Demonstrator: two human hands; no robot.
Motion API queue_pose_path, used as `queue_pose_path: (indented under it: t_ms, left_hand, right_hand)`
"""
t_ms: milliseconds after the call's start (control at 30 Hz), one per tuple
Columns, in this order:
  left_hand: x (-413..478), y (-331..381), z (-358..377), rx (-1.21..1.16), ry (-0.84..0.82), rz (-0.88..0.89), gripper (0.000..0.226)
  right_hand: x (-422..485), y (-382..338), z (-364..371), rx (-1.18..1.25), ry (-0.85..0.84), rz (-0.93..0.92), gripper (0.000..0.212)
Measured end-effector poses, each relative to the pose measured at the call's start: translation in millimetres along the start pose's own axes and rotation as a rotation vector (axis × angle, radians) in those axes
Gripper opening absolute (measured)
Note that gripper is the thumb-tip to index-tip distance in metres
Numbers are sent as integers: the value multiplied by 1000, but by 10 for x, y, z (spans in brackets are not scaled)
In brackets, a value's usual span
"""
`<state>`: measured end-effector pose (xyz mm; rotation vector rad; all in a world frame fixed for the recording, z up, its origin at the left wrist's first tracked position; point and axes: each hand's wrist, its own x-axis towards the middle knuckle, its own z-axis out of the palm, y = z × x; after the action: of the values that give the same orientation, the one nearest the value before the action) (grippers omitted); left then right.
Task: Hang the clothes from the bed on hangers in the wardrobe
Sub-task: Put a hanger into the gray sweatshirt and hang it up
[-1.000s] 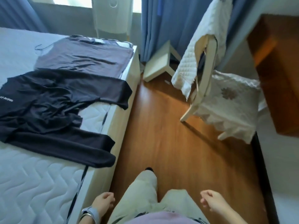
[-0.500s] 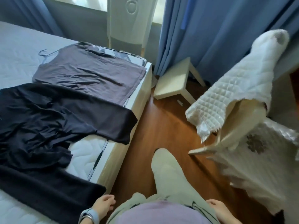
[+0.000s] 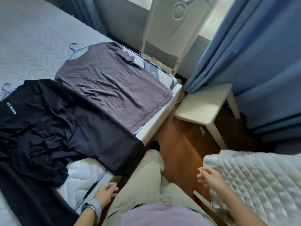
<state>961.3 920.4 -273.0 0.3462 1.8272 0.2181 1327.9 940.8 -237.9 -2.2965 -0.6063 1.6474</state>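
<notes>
A grey T-shirt [image 3: 110,82] lies flat on the bed [image 3: 32,46] with a thin hanger hook [image 3: 74,47] showing at its collar. Beside it, nearer me, lies a rumpled black T-shirt [image 3: 53,126] with white lettering, also with a hanger hook [image 3: 5,88] at its neck. More dark cloth [image 3: 29,198] covers the bed's near corner. My left hand [image 3: 106,192] hangs by the bed edge, fingers loosely curled, holding nothing. My right hand [image 3: 210,176] is out in front over the floor, fingers relaxed, empty. No wardrobe is in view.
A small white side table [image 3: 203,106] stands at the foot of the bed in front of blue curtains [image 3: 260,54]. A chair with a white quilted cover [image 3: 260,181] is close at my right. Wooden floor [image 3: 180,150] runs between bed and chair.
I have stepped forward along the bed, so the shirts and side table are closer. My right hand has risen in front of me; my left stays by the bed edge.
</notes>
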Motion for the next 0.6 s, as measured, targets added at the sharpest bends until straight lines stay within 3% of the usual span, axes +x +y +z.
queue_pose_path:
  t_ms: [100, 267, 433, 600]
  left_hand:
    - [306, 269, 22, -41, 9, -63, 25]
    - [553, 975, 64, -93, 35, -88, 15]
    - [708, 1923, 19, -148, 4, -15, 30]
    - [881, 2715, -167, -250, 35, 95, 29]
  right_hand:
    - [304, -227, -61, -35, -7, 102, 18]
    - [642, -769, -296, -143, -42, 298, 24]
    - [1004, -1911, -318, -291, 42, 106, 14]
    - [1466, -3150, 127, -475, -83, -20, 14]
